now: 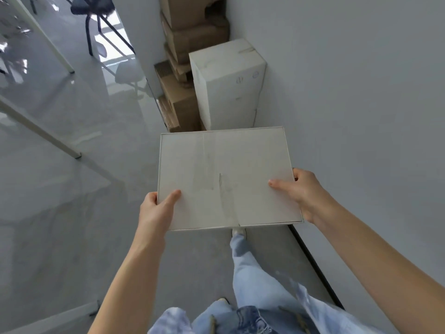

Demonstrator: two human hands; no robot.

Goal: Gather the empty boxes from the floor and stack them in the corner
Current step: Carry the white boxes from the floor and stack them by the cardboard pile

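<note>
The left hand [157,208] and right hand [298,192] grip the near corners of a flat white cardboard box [224,177], thumbs curled on top. At twelve o'clock, a tall white carton [228,85] stands beside stacked brown cardboard boxes [190,32] in the corner.

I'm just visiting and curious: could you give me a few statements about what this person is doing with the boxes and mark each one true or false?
1. Both hands hold the flat white box, the left hand at its left edge and the right hand at its right edge. True.
2. The flat white box lies on the floor. False: it is held up in the air.
3. A tall white box stands by the wall ahead. True.
4. The brown boxes in the corner are spread out singly. False: they are piled one on another.
5. The person wears blue jeans. True.
</note>
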